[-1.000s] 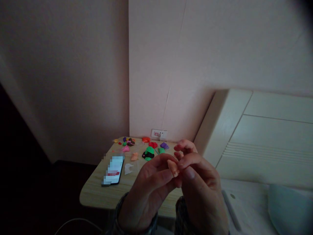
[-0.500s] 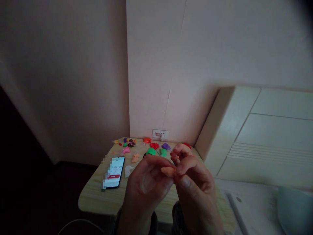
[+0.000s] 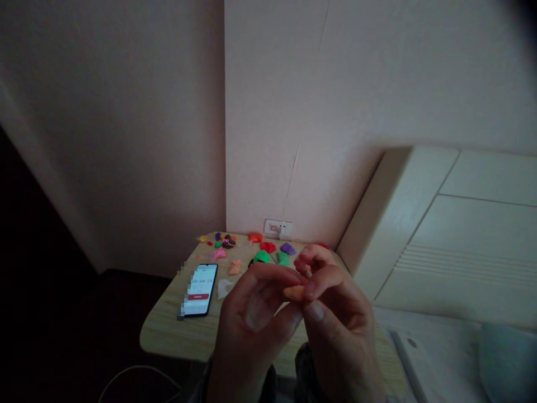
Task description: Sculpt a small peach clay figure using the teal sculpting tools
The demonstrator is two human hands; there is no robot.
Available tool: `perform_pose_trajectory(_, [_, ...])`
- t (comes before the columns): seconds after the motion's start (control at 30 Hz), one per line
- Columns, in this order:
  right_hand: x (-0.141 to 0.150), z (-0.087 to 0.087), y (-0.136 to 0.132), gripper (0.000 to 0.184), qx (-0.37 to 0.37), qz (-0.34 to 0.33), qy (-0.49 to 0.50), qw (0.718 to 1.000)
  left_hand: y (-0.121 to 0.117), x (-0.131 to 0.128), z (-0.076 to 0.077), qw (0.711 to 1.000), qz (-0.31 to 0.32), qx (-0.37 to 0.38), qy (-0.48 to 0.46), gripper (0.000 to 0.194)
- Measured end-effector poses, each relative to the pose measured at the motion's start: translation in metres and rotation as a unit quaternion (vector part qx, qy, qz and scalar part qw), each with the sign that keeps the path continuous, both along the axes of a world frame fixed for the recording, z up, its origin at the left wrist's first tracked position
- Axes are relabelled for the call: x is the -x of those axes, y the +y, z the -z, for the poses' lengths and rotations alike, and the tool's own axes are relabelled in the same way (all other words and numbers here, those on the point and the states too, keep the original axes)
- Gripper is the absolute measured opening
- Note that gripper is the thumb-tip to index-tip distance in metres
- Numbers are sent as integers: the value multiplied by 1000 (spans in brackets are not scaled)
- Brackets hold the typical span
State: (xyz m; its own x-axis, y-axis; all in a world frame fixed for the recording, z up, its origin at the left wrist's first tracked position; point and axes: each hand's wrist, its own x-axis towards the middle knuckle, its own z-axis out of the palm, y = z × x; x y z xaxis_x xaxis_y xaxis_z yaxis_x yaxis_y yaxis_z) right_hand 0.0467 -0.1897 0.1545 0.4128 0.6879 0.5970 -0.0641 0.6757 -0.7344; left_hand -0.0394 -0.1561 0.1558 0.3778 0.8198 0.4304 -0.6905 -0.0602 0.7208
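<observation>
peach piece (image 3: 295, 293): a small tapered lump, held in the air to the right of the phone (image 3: 201, 290), its pointed end toward the phone.
left hand (image 3: 255, 319): narrow; thumb and forefinger curve round to the peach piece, their tips close together on it.
right hand (image 3: 342, 324): narrow; thumb and forefinger pinch the end of the peach piece away from the phone, the other fingers loosely bent.
step in hand: shaping the lump by fingertip, it seems; the finished form cannot be told.
next pinch: calls for light, even pressure, i judge, since the lump looks soft and a hard squeeze could flatten its tip.
wrappers: film or bags seem to lie about some lumps; too small to tell which are wrapped.
peach packet (image 3: 235, 267): right of the phone, near its far end; seemingly peach clay in a bag.
white piece (image 3: 224, 287): just beside the phone on the right, perhaps an emptied wrapper.
pink lump (image 3: 218, 253): just beyond the phone's far end, film possibly around it.
green lump (image 3: 262, 256): beyond and right of the phone, partly behind the left hand.
</observation>
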Motion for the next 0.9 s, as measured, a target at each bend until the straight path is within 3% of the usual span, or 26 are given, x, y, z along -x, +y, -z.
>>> perform_pose_trajectory(0.3, [-1,-2,-1,5,-8,-10,-9,1000,0,2,-1,1000,17,6,1,16])
perform_pose_trajectory(0.57, [0,-4,-7,7,-1,37,-6,999,-2,0,-1,1000,29,-3,8,11])
perform_pose_trajectory(0.9, [5,-6,-8,12,7,38,-2,999,-5,2,-2,999,30,-8,17,11])
